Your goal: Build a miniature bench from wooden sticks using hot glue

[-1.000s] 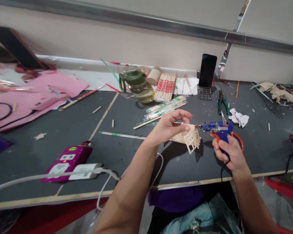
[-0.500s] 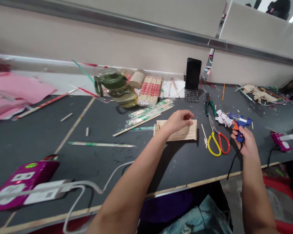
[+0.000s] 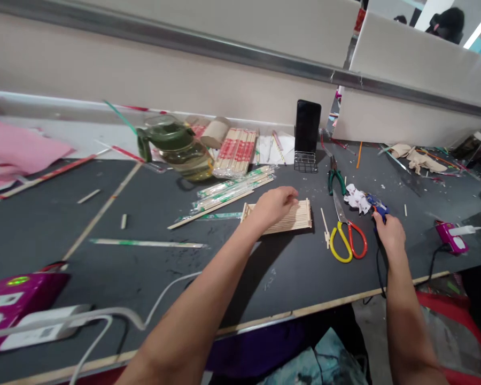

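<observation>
By crumpled paper (image 3: 356,199), the right hand (image 3: 390,234) has lowered the glue gun (image 3: 378,206).

Matt grey tabletop (image 3: 288,283), pale wooden sticks (image 3: 292,219), glossy purple plastic power strip (image 3: 28,299), crumpled white paper (image 3: 357,199).

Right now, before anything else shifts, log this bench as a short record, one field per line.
Left hand: left hand over the stick panel; contact unclear
Right hand: right hand gripping the blue glue gun
Beside glue gun: crumpled white paper
Cutting tools: scissors with one yellow and one red handle; green-handled pliers
Back of bench: black phone upright in a wire stand; green-lidded pitcher holding liquid
Near left corner: purple power strip
</observation>
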Demonstrator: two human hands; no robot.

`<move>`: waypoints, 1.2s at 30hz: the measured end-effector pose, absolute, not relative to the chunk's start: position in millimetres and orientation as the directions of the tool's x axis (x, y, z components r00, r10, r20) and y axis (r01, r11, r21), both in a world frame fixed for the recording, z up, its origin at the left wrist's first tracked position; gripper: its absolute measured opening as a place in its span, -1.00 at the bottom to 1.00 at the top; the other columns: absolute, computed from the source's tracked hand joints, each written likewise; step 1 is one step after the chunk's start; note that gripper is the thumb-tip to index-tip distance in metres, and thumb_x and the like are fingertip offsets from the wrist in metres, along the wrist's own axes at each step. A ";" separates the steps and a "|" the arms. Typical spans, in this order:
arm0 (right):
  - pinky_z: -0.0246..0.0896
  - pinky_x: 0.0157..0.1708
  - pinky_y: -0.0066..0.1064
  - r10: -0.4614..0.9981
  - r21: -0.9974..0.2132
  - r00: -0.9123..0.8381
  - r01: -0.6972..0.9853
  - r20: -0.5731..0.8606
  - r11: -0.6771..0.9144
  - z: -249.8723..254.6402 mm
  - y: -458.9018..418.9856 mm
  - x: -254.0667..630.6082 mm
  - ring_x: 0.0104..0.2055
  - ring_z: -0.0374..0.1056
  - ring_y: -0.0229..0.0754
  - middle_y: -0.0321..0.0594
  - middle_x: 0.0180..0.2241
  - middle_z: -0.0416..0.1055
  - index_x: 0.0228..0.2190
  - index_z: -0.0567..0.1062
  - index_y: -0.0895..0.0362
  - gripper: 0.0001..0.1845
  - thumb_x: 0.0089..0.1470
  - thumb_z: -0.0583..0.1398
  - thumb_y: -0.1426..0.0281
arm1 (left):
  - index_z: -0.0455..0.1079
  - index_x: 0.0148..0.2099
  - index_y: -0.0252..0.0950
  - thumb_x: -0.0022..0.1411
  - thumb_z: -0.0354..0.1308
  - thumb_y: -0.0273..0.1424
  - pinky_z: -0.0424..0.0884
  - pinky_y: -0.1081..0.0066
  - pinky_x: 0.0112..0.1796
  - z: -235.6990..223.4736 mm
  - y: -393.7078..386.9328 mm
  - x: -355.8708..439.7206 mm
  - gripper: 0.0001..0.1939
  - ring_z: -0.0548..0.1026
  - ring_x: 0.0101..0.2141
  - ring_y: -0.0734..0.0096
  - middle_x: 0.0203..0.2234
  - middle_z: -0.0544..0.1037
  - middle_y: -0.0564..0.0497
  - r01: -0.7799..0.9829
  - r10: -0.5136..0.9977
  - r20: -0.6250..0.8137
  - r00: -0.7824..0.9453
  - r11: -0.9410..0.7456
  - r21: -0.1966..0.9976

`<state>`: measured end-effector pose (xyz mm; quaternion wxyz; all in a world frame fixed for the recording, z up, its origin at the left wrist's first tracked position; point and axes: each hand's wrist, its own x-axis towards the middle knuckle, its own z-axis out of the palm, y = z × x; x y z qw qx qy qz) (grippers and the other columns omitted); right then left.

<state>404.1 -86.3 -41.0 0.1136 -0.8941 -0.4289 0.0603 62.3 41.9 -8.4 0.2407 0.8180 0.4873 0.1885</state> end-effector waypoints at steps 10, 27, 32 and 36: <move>0.28 -0.29 -0.31 0.912 -0.768 0.360 0.634 0.197 -0.085 -23.5 -75.2 318.0 -0.37 0.38 -0.12 -0.14 -0.40 0.52 -0.36 0.56 0.14 -0.62 0.18 0.12 0.12 | 0.52 -0.25 -0.26 0.11 0.20 -0.08 0.39 0.39 -0.38 -14.9 -0.2 -29.7 -0.65 0.49 -0.37 0.29 -0.38 0.59 -0.03 0.370 0.961 0.116 -0.250 -0.016 0.929; -0.08 -0.75 -0.57 0.875 -0.878 0.087 0.012 -0.476 -0.479 -28.4 -11.8 248.0 -0.63 0.07 -0.40 -0.39 -0.55 0.31 -0.42 0.49 0.12 -0.65 -0.13 0.34 0.11 | 0.56 -0.19 -0.31 -0.14 0.42 0.08 0.37 0.40 -0.44 -37.1 2.7 -40.8 -0.38 0.46 -0.44 0.33 -0.35 0.64 -0.08 0.096 0.919 -0.393 -0.047 0.395 0.913; 0.04 -0.70 -0.51 0.862 -0.852 0.098 0.130 -0.497 -0.506 -23.8 -15.6 245.7 -0.60 0.21 -0.32 -0.34 -0.51 0.40 -0.33 0.50 0.10 -0.72 -0.05 0.31 0.19 | 0.56 -0.13 -0.25 0.17 0.22 -0.01 0.41 0.32 -0.33 -6.2 20.4 -40.7 -0.57 0.51 -0.36 0.25 -0.25 0.65 -0.09 0.413 0.981 -0.194 -0.013 0.182 0.892; 0.11 -0.59 -0.48 0.903 -0.868 0.064 0.256 -0.424 -0.426 -19.5 -22.1 247.0 -0.52 0.28 -0.28 -0.33 -0.50 0.42 -0.34 0.49 0.10 -0.77 0.08 0.23 0.18 | 0.57 -0.12 -0.23 0.28 0.08 -0.10 0.44 0.25 -0.18 27.7 53.3 -11.8 -0.62 0.56 -0.19 0.14 -0.18 0.65 -0.10 0.620 0.903 -0.152 0.402 -0.146 0.771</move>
